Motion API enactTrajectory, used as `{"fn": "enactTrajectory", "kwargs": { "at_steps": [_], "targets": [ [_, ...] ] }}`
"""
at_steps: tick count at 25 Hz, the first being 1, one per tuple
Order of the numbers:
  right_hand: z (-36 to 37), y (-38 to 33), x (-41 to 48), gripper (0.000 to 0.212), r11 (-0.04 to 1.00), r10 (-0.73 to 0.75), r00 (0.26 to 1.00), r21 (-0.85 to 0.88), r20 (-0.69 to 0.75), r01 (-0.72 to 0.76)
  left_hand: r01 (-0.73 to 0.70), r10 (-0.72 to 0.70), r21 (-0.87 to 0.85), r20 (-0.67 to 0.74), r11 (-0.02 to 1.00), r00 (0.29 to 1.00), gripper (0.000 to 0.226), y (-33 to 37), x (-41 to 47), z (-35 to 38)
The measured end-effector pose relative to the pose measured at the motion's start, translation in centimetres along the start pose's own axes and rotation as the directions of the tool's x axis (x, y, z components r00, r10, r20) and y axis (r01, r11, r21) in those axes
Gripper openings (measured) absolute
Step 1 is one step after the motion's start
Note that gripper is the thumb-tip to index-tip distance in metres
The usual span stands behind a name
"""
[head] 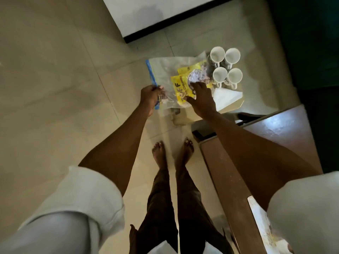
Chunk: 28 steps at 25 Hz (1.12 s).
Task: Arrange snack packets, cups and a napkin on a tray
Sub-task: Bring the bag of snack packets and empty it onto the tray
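I stand over a low tray (pixel 238 104) that carries several white cups (pixel 226 67) in a tight cluster at its far right. A folded white napkin (pixel 226 97) lies in front of the cups. My left hand (pixel 150 97) grips the blue zip edge of a clear plastic bag (pixel 165 74) at its near corner. Yellow snack packets (pixel 180 87) lie at the bag's right end, partly on the tray. My right hand (pixel 200 99) rests on the nearest yellow packet, fingers spread over it and thumb at its near edge.
A brown wooden table (pixel 271 136) runs along my right side, its edge close to my right arm. My bare feet (pixel 172 153) stand on the pale tiled floor just short of the tray. A white wall with a black skirting (pixel 165 21) lies beyond.
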State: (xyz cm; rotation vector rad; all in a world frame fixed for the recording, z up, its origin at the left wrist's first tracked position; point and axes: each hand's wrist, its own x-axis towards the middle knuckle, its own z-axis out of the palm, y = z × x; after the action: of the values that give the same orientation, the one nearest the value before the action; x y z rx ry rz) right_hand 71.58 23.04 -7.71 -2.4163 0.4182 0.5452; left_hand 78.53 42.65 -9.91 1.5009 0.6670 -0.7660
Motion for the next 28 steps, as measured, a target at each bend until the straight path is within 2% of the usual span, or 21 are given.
{"fn": "enactTrajectory", "kwargs": {
  "at_steps": [4, 7, 9, 11, 14, 17, 19, 21, 24, 26, 28],
  "targets": [
    [-3.4, -5.5, -2.1, 0.053, 0.982, -0.059, 0.996, 0.177, -0.072, 0.071, -0.087, 0.089, -0.032, 0.087, 0.996, 0.992, 0.010, 5.9, -5.3, 1.7],
    [-7.1, -9.7, -4.3, 0.043, 0.958, -0.096, 0.977, 0.250, -0.189, 0.142, -0.191, 0.181, 0.065, 0.135, 0.979, 0.974, 0.009, 10.5, -10.1, 3.5],
    [-9.5, -11.6, -6.0, 0.039, 0.930, -0.048, 0.973, 0.346, -0.228, 0.127, -0.289, 0.265, 0.176, 0.149, 0.941, 0.953, 0.008, 13.2, -13.3, 4.6],
    [-11.6, -13.0, -7.6, 0.038, 0.898, 0.006, 0.972, 0.429, -0.236, 0.099, -0.408, 0.360, 0.380, 0.195, 0.830, 0.913, 0.005, 15.7, -16.0, 5.1],
    [-15.0, -14.7, -10.0, 0.043, 0.854, 0.026, 0.951, 0.501, -0.307, 0.139, -0.556, 0.427, 0.624, 0.363, 0.549, 0.828, 0.022, 20.3, -20.2, 4.2],
    [-19.6, -17.5, -12.4, 0.067, 0.843, -0.009, 0.924, 0.494, -0.383, 0.213, -0.681, 0.355, 0.684, 0.588, 0.261, 0.727, 0.029, 26.4, -25.5, 1.9],
    [-22.9, -19.0, -14.3, 0.085, 0.856, -0.071, 0.899, 0.437, -0.431, 0.277, -0.746, 0.298, 0.656, 0.693, 0.115, 0.656, 0.031, 30.2, -29.7, 0.2],
    [-26.4, -19.9, -15.9, 0.094, 0.851, -0.118, 0.883, 0.412, -0.454, 0.325, -0.799, 0.295, 0.594, 0.751, 0.093, 0.591, 0.031, 33.2, -33.7, -0.9],
    [-32.5, -20.4, -19.3, 0.098, 0.807, -0.192, 0.875, 0.437, -0.444, 0.399, -0.876, 0.343, 0.477, 0.813, 0.073, 0.471, 0.031, 36.4, -39.6, -1.3],
    [-36.3, -20.2, -21.8, 0.090, 0.805, -0.316, 0.868, 0.377, -0.383, 0.459, -0.906, 0.337, 0.421, 0.849, 0.030, 0.406, 0.031, 37.9, -42.6, -0.4],
    [-39.5, -19.9, -24.4, 0.071, 0.815, -0.392, 0.838, 0.281, -0.379, 0.508, -0.919, 0.321, 0.394, 0.874, -0.027, 0.365, 0.032, 38.9, -45.1, 1.6]
  ]
}}
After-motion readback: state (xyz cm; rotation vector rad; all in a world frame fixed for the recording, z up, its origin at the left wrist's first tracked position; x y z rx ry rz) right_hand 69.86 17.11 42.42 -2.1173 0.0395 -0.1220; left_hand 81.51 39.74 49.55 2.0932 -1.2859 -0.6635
